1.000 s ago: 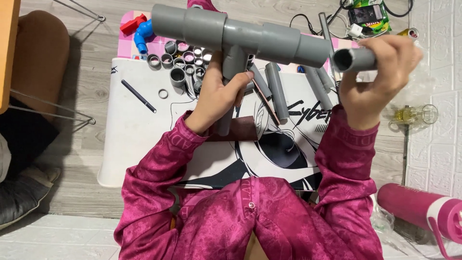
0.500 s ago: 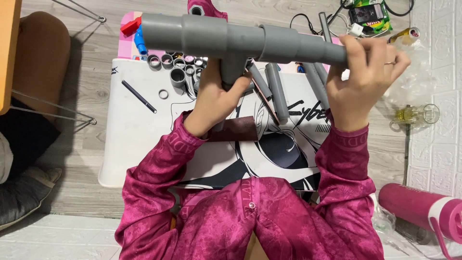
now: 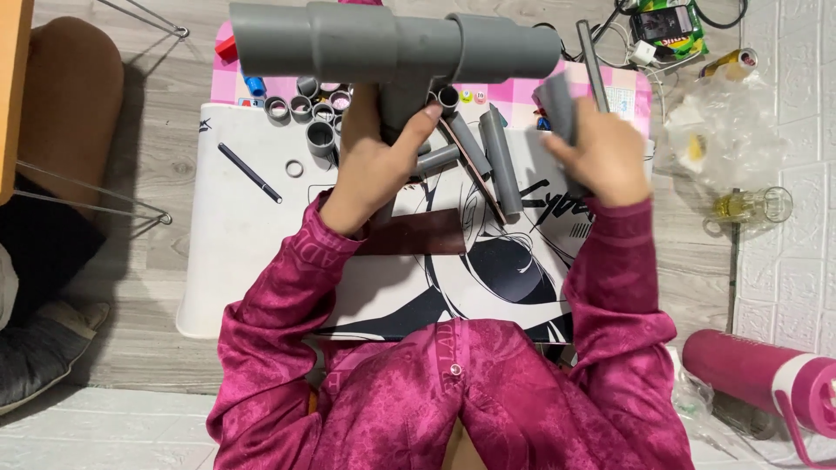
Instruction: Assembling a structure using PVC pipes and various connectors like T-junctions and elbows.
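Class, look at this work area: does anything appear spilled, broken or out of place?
Nothing looks spilled or broken. The left hand holds the grey pipe tee assembly by its stem, the right hand grips a short grey pipe piece, and cut pipe rings lie scattered on the white board.

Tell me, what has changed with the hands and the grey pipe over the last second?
The right hand has let go of the end of the grey pipe assembly and dropped toward the table, now gripping a short grey piece. The assembly itself has slid leftward in view. The left hand still holds it by its downward stem, and the loose pipe pieces and the black pen lie where they were.
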